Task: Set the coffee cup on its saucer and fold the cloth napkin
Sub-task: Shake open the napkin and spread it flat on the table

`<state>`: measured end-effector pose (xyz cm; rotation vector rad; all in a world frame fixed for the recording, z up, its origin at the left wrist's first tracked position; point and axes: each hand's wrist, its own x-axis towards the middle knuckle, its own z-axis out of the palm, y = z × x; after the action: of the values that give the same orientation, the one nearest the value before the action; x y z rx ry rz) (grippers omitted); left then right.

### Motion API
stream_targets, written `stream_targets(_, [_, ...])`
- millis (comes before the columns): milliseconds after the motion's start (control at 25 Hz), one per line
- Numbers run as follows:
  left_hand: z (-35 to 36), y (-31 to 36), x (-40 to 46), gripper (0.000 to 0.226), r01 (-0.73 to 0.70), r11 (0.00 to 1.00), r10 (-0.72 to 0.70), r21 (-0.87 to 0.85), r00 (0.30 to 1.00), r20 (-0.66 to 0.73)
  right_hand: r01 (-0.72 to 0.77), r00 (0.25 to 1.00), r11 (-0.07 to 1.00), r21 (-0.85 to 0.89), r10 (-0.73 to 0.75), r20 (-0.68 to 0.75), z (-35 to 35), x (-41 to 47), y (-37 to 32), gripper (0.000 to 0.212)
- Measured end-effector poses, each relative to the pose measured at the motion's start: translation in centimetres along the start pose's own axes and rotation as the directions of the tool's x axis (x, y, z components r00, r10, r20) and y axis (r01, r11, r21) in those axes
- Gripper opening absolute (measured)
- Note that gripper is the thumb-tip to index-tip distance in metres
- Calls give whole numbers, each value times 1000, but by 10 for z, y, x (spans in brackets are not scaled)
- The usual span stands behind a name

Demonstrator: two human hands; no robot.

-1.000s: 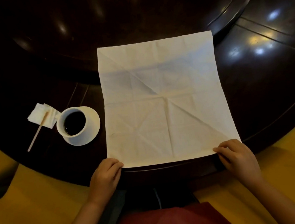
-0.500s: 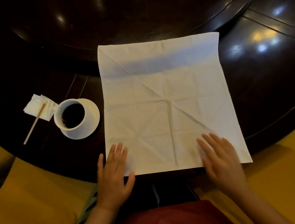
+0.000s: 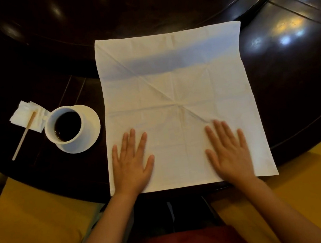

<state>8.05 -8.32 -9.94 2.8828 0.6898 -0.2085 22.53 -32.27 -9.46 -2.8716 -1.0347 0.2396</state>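
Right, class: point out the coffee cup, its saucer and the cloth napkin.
coffee cup [image 3: 66, 124]: head view, on the dark coffee inside.
saucer [image 3: 92, 127]: head view, on its bare right rim.
cloth napkin [image 3: 172, 75]: head view, on its open middle.

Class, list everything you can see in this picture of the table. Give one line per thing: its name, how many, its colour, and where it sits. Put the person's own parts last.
Square cloth napkin: one, cream white, spread flat and creased on the table in front of the person.
Round ceramic coffee cup: one, white, holding dark coffee, standing on the saucer left of the napkin.
Round saucer: one, white, under the cup.
Folded paper tissue: one small stack, white, left of the cup.
Thin wooden stir stick: one, pale tan, lying partly across the tissue.
Glossy round wooden table: one, very dark brown.
Cushioned seats: yellow, on both sides below the table edge.
Left hand: flat, palm down on the napkin's near left.
Right hand: flat, palm down on its near right.
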Motion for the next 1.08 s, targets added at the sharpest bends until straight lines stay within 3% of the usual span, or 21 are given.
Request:
stream_targets(120, [-8, -16, -2, 67, 111, 993, -111, -30, 994, -7, -215, 977, 977, 3, 215, 7, -6, -2, 42, 64])
stream_targets(240, [-16, -10, 2, 66, 313, 943, -322, -112, 945, -65, -447, 894, 893, 59, 448, -19, -13, 7, 45, 67])
stream_targets(320, [-23, 8, 18, 64, 258, 954, -279, -151, 951, -135, -359, 929, 930, 83, 364, -64, -19, 25, 20, 65])
stream_targets(440, [-28, 47, 64, 61, -11, 994, -7, -105, 985, -172, -3, 997, 998, 58, 7, -73, -15, 64, -36, 59])
stream_targets(560, [-23, 63, 116, 57, -36, 999, 37, 11, 995, -90, 123, 992, 991, 58, -124, 7, -8, 110, -66, 57])
stream_targets(680, [-17, 42, 141, 58, -59, 998, 60, 27, 998, -30, 195, 980, 980, 44, -196, 42, -4, 139, -51, 58])
stream_targets(800, [-19, 13, 145, 64, -74, 997, 74, 7, 996, -49, 155, 988, 988, 29, -155, -5, -7, 156, -14, 60])
stream_targets(960, [-23, -10, 146, 69, 27, 999, -25, 29, 997, -67, 46, 998, 999, -10, -46, -31, -15, 181, 43, 66])
stream_targets(1080, [-23, -12, 145, 70, 58, 998, -55, 39, 996, -76, -127, 991, 992, -15, 126, -47, -23, 195, 88, 67])
